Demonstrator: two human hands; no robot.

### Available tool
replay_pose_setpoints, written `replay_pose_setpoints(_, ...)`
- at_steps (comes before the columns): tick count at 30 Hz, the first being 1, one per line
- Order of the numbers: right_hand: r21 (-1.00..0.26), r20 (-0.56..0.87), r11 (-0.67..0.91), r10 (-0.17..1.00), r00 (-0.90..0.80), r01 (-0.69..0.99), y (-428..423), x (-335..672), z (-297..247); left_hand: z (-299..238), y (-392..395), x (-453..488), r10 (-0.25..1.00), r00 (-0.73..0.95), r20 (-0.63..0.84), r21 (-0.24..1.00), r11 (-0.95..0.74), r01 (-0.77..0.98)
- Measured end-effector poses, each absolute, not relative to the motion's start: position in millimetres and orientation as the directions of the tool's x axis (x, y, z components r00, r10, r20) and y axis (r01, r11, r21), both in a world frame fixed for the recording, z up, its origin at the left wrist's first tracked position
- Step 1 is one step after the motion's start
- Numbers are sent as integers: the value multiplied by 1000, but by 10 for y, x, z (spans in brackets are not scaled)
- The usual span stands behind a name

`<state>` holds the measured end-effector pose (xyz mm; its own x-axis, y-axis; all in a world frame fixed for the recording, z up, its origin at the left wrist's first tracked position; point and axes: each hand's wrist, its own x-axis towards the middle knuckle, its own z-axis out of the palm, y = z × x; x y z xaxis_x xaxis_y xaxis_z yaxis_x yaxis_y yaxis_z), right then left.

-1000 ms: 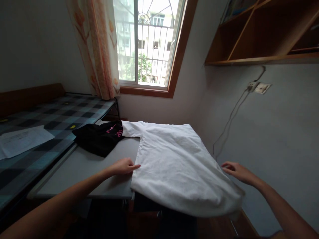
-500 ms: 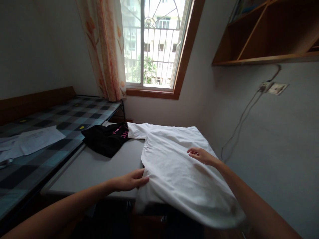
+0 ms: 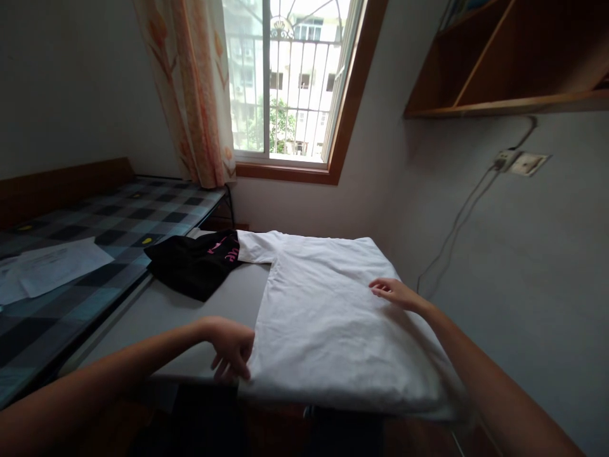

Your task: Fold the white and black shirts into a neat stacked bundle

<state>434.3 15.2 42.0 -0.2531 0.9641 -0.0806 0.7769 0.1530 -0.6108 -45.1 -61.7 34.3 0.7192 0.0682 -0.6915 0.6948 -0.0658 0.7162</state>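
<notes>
A white T-shirt (image 3: pixel 328 311) lies spread over the right half of a grey table (image 3: pixel 190 317), its lower part hanging over the near edge. My left hand (image 3: pixel 231 348) is at the shirt's near left corner by the table's front edge, fingers curled down against the hem. My right hand (image 3: pixel 396 292) rests flat on the shirt's right side, fingers stretched out. A folded black garment with pink lettering (image 3: pixel 195 261) lies at the table's far left, touching the shirt's sleeve.
A bed with a blue checked cover (image 3: pixel 95 228) and sheets of paper (image 3: pixel 52 266) runs along the left of the table. Window (image 3: pixel 285 82) and curtain (image 3: pixel 195 95) stand behind. A wall with a socket and cable (image 3: pixel 516 164) lies close on the right, under a wooden shelf (image 3: pixel 504 63).
My left hand slid back along the shirt's left edge to its near corner. My right hand came from beyond the shirt's right edge onto the cloth. The hanging part now lies flatter.
</notes>
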Motion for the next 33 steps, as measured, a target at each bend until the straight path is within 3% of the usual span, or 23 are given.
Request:
replay_pose_setpoints(2,-580,-69,172,964,-258,796,211,4382,384,529,-450,-381,378,737,-559,729,-199,655)
replay_pose_setpoints(5,-488,-24,198,970,-240,850,327,4404,297,661,-108,-211,716,680,-156,669,-430,606)
replay_pose_setpoints(7,-409,44,213,976,-214,887,416,4384,228,595,132,-69,771,631,87,594,-548,588)
replay_pose_setpoints(10,-287,139,186,979,-151,940,547,4301,128,342,417,140,756,600,263,504,-638,582)
replay_pose_setpoints(13,-171,154,84,986,-58,982,635,4206,26,73,541,282,758,586,287,423,-649,632)
replay_pose_setpoints(16,-64,69,-25,997,30,998,654,4172,-100,-96,527,329,760,619,199,316,-648,693)
replay_pose_setpoints(20,40,4,-54,999,54,998,615,4203,-250,-167,457,311,782,605,148,245,-622,744)
replay_pose_setpoints(27,78,107,-50,993,41,996,807,4210,-210,-196,430,320,784,578,227,238,-620,748)
replay_pose_setpoints(33,59,33,-108,994,106,992,1415,4231,-98,-200,410,322,788,571,231,254,-615,746)
